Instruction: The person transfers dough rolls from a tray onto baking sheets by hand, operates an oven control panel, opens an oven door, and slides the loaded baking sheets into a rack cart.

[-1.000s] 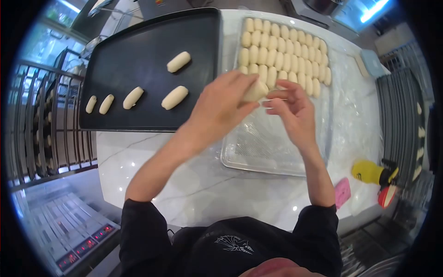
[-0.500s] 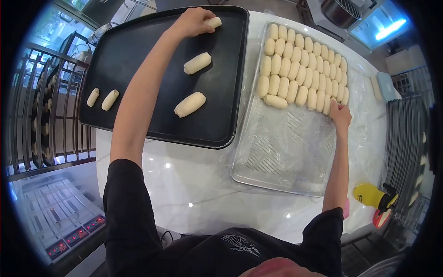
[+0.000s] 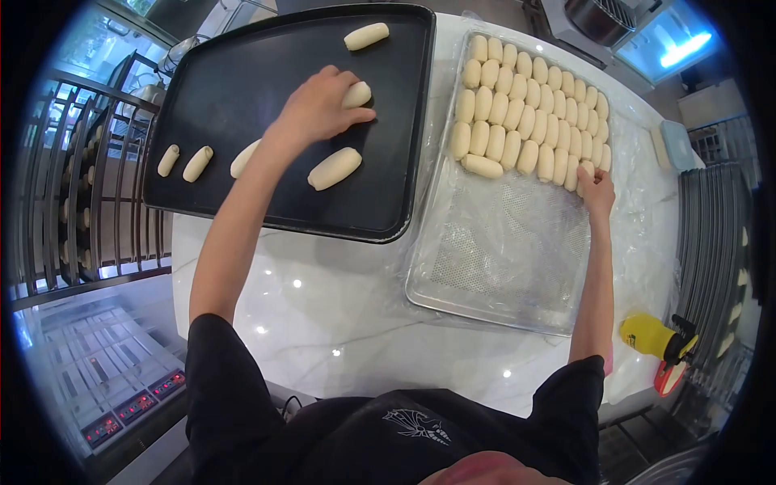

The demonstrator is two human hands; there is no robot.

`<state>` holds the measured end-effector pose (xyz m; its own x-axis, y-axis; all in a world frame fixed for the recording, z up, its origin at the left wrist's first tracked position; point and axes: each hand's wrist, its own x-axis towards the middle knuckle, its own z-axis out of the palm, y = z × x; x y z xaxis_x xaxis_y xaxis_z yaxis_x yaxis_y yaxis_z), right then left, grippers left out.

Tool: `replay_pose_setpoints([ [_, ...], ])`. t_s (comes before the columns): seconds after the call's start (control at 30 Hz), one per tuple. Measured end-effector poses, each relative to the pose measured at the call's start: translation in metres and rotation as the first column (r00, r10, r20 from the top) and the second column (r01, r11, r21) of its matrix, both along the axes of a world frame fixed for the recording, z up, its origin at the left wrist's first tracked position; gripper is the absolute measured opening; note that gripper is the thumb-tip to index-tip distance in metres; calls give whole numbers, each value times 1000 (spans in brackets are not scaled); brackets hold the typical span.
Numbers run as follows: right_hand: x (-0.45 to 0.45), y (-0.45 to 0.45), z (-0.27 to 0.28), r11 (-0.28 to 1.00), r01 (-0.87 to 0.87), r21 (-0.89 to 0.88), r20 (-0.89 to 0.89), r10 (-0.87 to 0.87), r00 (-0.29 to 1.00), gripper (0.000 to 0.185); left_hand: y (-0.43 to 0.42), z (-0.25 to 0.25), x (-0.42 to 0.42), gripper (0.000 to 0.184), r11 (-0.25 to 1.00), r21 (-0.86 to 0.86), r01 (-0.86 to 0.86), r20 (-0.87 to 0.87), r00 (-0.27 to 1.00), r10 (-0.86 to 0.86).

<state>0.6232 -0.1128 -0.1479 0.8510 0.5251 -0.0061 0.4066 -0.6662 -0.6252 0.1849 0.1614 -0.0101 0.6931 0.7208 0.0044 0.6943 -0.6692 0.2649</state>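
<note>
My left hand [image 3: 319, 107] is over the black baking tray [image 3: 234, 89], thumb and fingers apart beside a pale dough roll [image 3: 357, 94] that it partly covers. Another roll [image 3: 366, 36] lies near the tray's far edge, and one more [image 3: 335, 169] rests closer to me. My forearm partly hides a further roll [image 3: 244, 158]. On the right, my right hand [image 3: 598, 194] pinches a dough roll [image 3: 584, 171] at the near right corner of tightly packed rows. These rows sit on a perforated metal tray [image 3: 485, 267] lined with clear plastic.
Two smaller rolls [image 3: 196, 164] lie at the black tray's left. Both trays stand on a white marbled table [image 3: 323, 323]. A yellow spray bottle [image 3: 647, 335] is at the right, near a stack of dark trays [image 3: 711, 242]. A metal rack [image 3: 89, 186] stands at the left.
My left hand has let go of the roll at the far edge and come back toward me, its fingers opening. My right hand stays at the corner of the rows. The view has shifted slightly.
</note>
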Motion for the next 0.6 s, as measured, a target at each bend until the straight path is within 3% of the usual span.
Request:
replay_pose_setpoints([
  [0.03,-5,0,3,1000,-8,-19,111,10,994,53,0,-2,-2,47,1000,0,-3,-3,1000,3],
  [0.13,-22,-7,7,997,-46,61,178,35,983,52,2,-8,-1,41,997,19,76,157,985,-78],
  [0.33,-69,-26,32,947,-177,268,348,76,934,51,6,-13,8,40,994,31,105,107,988,-108],
  [0.43,-91,-34,54,891,-120,438,128,70,989,47,0,-16,3,42,993,38,112,130,985,-116],
  [0.47,-97,-38,59,892,-121,436,130,70,989,47,-15,-7,-2,43,996,70,54,158,985,-64],
  [0.57,-115,-46,72,839,39,542,-337,174,925,46,-61,11,-27,44,989,133,-58,212,977,29],
  [0.6,-120,-46,74,839,41,543,-338,174,925,46,-75,10,-39,44,996,57,-70,137,989,62],
])
